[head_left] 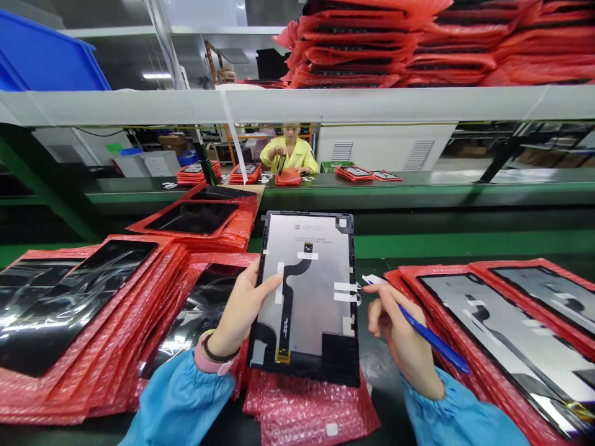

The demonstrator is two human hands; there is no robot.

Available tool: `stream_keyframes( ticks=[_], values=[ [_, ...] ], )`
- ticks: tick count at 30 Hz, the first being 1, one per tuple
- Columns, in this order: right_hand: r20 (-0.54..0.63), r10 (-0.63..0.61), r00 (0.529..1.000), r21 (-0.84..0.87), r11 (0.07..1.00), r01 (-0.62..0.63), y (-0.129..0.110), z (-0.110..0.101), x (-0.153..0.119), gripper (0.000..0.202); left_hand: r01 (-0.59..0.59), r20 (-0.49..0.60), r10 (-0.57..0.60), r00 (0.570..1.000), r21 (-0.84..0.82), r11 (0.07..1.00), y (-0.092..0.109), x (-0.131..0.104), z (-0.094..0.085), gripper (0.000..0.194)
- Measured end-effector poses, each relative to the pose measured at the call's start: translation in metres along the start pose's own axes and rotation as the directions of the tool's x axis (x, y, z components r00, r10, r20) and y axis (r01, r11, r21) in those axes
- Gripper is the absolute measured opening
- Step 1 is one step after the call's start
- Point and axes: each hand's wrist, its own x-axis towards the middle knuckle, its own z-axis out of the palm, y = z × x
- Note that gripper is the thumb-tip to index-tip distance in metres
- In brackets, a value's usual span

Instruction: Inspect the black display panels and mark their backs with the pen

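My left hand (242,303) grips the left edge of a tablet screen (316,310), thumb over its back. The screen is tilted up toward me, showing a silvery back, a black flex cable (287,303) and white tape strips. At its right edge, two white strips (345,292) reach small parts too fine to make out. The index fingertip of my right hand (402,328) is at that edge. A blue pen (437,344) is tucked in the same hand, slanting down to the right. Beneath the screen lies a red bubble-wrap bag (316,409).
Stacks of black screens on red bubble bags (116,297) fill the left side. Silver-backed screens (506,328) lie on red bags at right. A shelf (260,105) overhead carries red-wrapped piles (362,46) and a blue bin (46,52). A person in yellow (300,155) works opposite.
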Motion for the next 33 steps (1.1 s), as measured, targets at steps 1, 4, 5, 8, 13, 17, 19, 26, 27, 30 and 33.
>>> stream_keyframes(
  ticks=[1, 4, 5, 8, 13, 17, 19, 26, 27, 30, 33],
  values=[
    [0.049, 0.004, 0.999, 0.005, 1.000, -0.004, -0.001, 0.002, 0.000, 0.028, -0.013, -0.002, 0.013, 1.000, 0.002, 1.000, 0.004, -0.001, 0.000, 0.036],
    [0.169, -0.045, 0.985, 0.016, 0.999, 0.043, -0.002, 0.004, -0.001, 0.024, -0.050, 0.000, 0.050, 0.999, 0.004, 0.999, 0.015, -0.004, 0.000, 0.035],
    [0.194, -0.066, 0.979, 0.011, 0.998, 0.065, -0.002, 0.003, -0.002, 0.023, -0.063, 0.002, 0.063, 0.998, 0.002, 0.998, 0.018, -0.004, 0.000, 0.034],
    [0.233, -0.098, 0.968, -0.042, 0.993, 0.110, -0.005, 0.002, -0.004, 0.024, -0.102, 0.000, 0.102, 0.995, -0.013, 0.995, 0.025, -0.005, 0.001, 0.032],
    [0.201, -0.133, 0.971, -0.174, 0.970, 0.169, -0.019, 0.008, 0.002, 0.025, -0.164, -0.029, 0.164, 0.986, -0.008, 0.986, 0.031, -0.007, 0.002, 0.032],
    [0.167, -0.153, 0.974, -0.280, 0.940, 0.196, -0.034, 0.021, 0.010, 0.016, -0.191, -0.076, 0.195, 0.978, 0.058, 0.980, 0.035, -0.010, 0.002, 0.036],
    [0.167, -0.162, 0.973, -0.311, 0.927, 0.208, -0.040, 0.027, 0.014, 0.016, -0.202, -0.092, 0.210, 0.973, 0.089, 0.975, 0.036, -0.011, 0.002, 0.038],
    [0.137, -0.200, 0.970, -0.259, 0.938, 0.230, -0.046, 0.039, 0.019, 0.013, -0.228, -0.138, 0.250, 0.959, 0.155, 0.961, 0.036, -0.014, -0.001, 0.040],
    [0.105, -0.210, 0.972, -0.245, 0.942, 0.229, -0.046, 0.041, 0.019, 0.014, -0.227, -0.146, 0.250, 0.957, 0.153, 0.962, 0.035, -0.015, -0.003, 0.039],
    [0.036, -0.219, 0.975, -0.248, 0.943, 0.221, -0.048, 0.044, 0.017, 0.012, -0.240, -0.179, 0.262, 0.948, 0.135, 0.961, 0.035, -0.016, -0.005, 0.038],
    [0.015, -0.259, 0.966, -0.310, 0.917, 0.251, -0.049, 0.048, 0.014, 0.008, -0.283, -0.245, 0.317, 0.916, 0.163, 0.945, 0.034, -0.019, -0.003, 0.039]
  ],
)
